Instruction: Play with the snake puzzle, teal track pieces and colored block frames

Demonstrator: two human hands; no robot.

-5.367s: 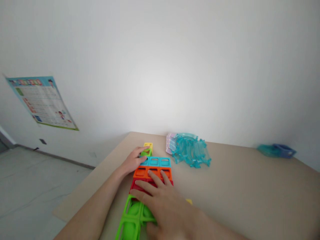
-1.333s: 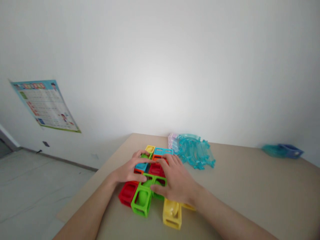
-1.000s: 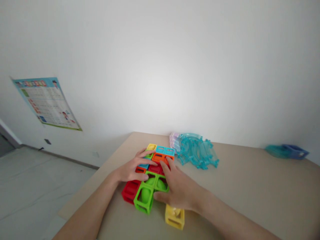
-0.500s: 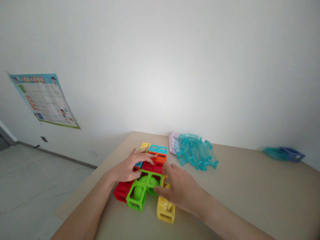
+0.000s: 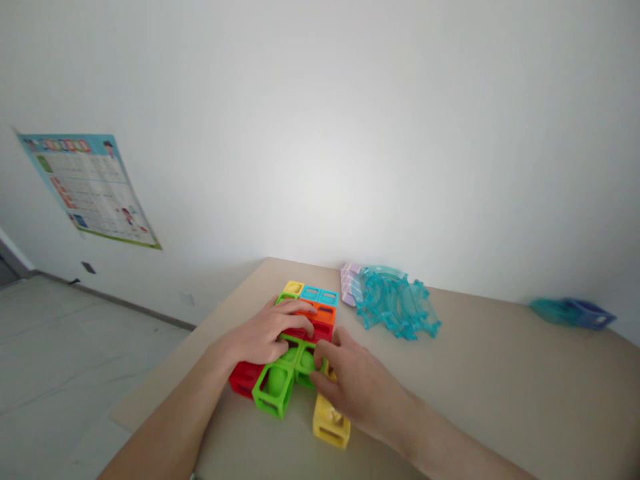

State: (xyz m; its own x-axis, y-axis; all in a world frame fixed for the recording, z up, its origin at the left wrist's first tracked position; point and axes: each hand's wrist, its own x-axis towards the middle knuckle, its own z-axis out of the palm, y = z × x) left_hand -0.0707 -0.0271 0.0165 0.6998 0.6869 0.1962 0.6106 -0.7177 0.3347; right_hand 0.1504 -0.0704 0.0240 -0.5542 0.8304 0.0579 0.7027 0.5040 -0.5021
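Several coloured hollow cube blocks stand joined on the table. My left hand (image 5: 270, 330) lies over the red blocks (image 5: 320, 331) with its fingers spread and its thumb beside a green block (image 5: 289, 352). My right hand (image 5: 353, 373) is curled at the near right, its thumb and index finger closed around a yellow block (image 5: 331, 417), the upper part of which is hidden. Its fingertips touch the right edge of a green block with a ball shape inside (image 5: 306, 361). Another green block (image 5: 274, 385) and a red block (image 5: 245, 379) sit at the near left.
Orange (image 5: 326, 314), light blue (image 5: 320, 295) and yellow (image 5: 294, 287) blocks form the far end. Translucent teal track pieces (image 5: 397, 303) and a lilac piece (image 5: 350, 283) lie behind. A dark blue container (image 5: 590, 313) rests at the far right of the table (image 5: 480, 373), by the wall.
My right hand's fingers have curled inward, onto the yellow block beside the green one. My left hand's fingers have bent slightly more over the red blocks.
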